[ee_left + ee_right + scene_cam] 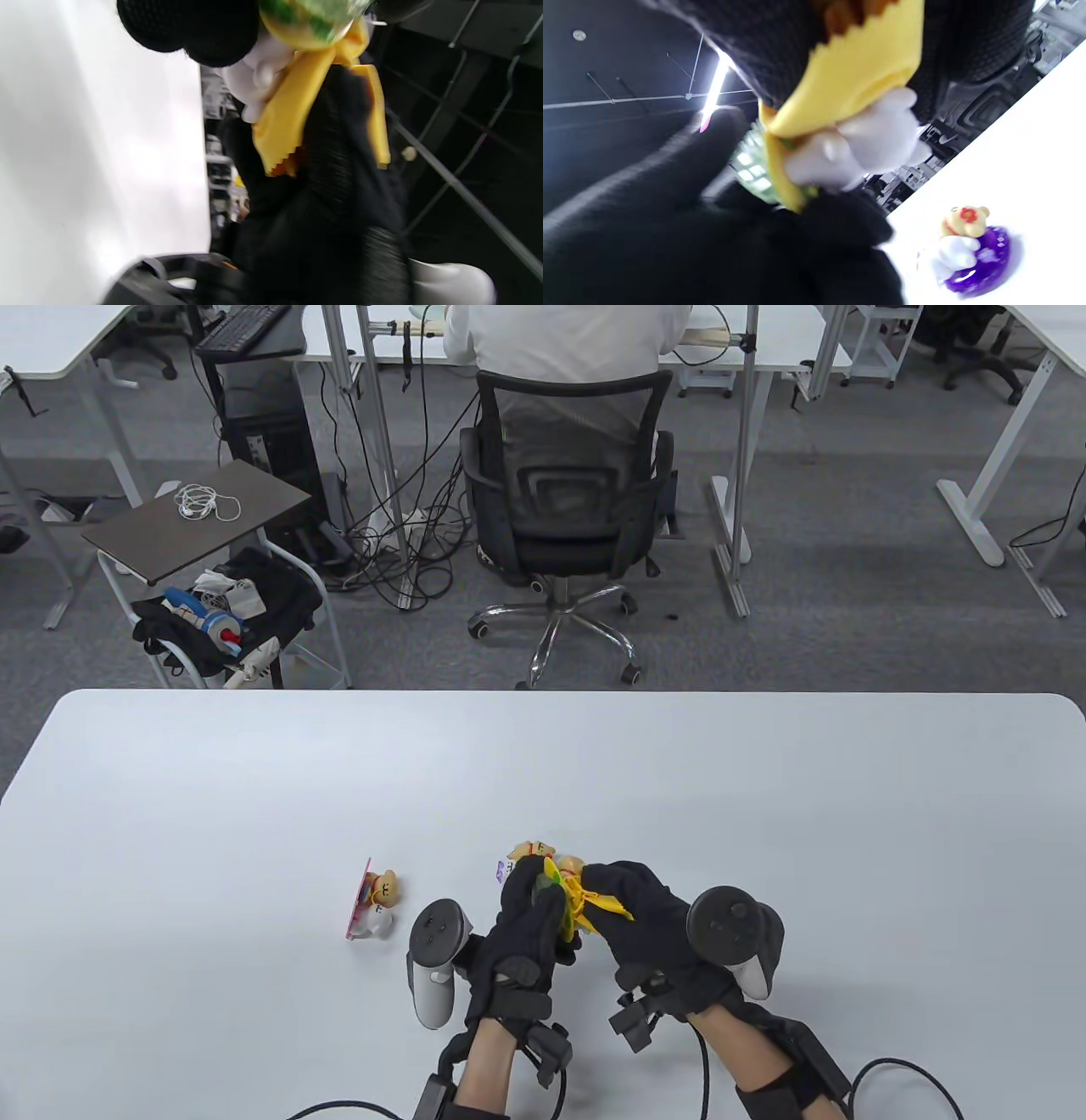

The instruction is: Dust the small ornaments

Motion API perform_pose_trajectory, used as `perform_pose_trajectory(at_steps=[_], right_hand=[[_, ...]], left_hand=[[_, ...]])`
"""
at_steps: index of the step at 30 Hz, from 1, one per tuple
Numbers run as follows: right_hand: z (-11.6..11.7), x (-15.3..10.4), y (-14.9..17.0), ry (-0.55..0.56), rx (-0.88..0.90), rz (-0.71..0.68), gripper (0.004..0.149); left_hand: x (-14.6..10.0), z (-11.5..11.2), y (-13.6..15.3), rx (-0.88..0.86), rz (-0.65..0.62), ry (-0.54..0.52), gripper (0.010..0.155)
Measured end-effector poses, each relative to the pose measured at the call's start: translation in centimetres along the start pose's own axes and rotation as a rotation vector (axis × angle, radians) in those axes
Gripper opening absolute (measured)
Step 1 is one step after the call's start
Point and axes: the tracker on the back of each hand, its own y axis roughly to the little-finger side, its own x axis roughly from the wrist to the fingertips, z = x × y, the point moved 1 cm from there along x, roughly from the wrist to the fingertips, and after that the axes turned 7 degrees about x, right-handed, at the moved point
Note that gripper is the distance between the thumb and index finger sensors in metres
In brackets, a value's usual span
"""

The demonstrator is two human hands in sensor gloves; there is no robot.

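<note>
Three small glossy bear ornaments show on the white table (254, 780). One, a white-bodied figure on a green and yellow domed base (551, 886), is lifted just off the surface near the middle of the near edge, gripped in the left hand (522, 937), whose gloved fingers curl round the base. The right hand (645, 929) pinches a thin yellow cloth with a pinked edge (594, 903) and presses it against the figure's right side. So the ornament lies straight between the two hands, the cloth touching it from the right; the wipe seems to turn on the left hand rolling the figure against the cloth.

In the right wrist view the cloth (857, 72) drapes over the smooth white moulded body (857, 148), which looks hard and slick, probably plastic or resin.

A second bear on a purple translucent base (971, 254) stands just beyond the hands. A third bear with a pink flat backing (375, 899) lies left of the left hand, apart from it. Neither is touched. My guess is that dusting is on the first of three.
</note>
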Motion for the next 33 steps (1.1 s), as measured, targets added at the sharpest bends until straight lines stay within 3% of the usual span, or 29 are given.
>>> perform_pose_trajectory(at_steps=[2,5,6,8,10,11,14,16,20,23,26,28,31,33], right_hand=[[-0.5,0.2,0.6,0.016,0.122,0.025,0.046],[-0.6,0.4,0.8,-0.037,0.266,0.074,0.046],[-0.5,0.4,0.8,-0.048,0.252,0.077,0.046],[-0.6,0.5,0.7,-0.046,0.258,0.051,0.046],[-0.4,0.6,0.5,-0.097,0.322,0.051,0.046],[-0.3,0.5,0.3,-0.103,0.31,0.055,0.046],[-0.4,0.2,-0.7,-0.088,0.008,-0.023,0.045],[-0.9,0.2,-1.3,-0.057,-0.067,-0.042,0.045],[-2.2,0.2,-1.8,0.003,0.072,-0.058,0.045],[-2.0,0.3,-2.1,-0.056,0.142,-0.108,0.045],[-1.4,0.4,-1.6,-0.146,0.081,-0.056,0.045],[-1.8,0.7,-1.0,-0.102,0.123,-0.034,0.045],[-3.0,0.9,0.8,-0.055,0.073,0.033,0.045],[-3.8,0.7,1.4,0.008,0.019,0.046,0.045]], left_hand=[[0.1,0.0,0.6,-0.176,-0.018,0.009,0.06],[-0.4,0.2,1.0,-0.263,0.054,-0.056,0.051],[-0.4,0.4,1.0,-0.228,0.072,-0.062,0.054],[-0.6,0.6,1.1,-0.146,0.158,-0.05,0.072],[-0.4,-0.1,1.8,-0.176,0.17,0.063,0.087],[-0.3,-0.6,2.0,-0.241,0.172,0.093,0.089],[0.1,-1.3,2.4,-0.402,0.122,0.137,0.085],[0.0,-0.7,2.5,-0.349,0.121,0.104,0.081],[-0.2,-0.1,2.3,-0.298,0.15,0.049,0.073],[-0.1,-0.1,2.3,-0.169,0.194,0.053,0.07],[0.3,-0.8,1.6,-0.012,0.197,0.105,0.067],[0.4,-1.2,1.6,-0.022,0.17,0.124,0.062],[0.6,-1.8,1.7,-0.079,0.18,0.178,0.056],[0.7,-1.8,1.6,-0.028,0.211,0.169,0.056]])
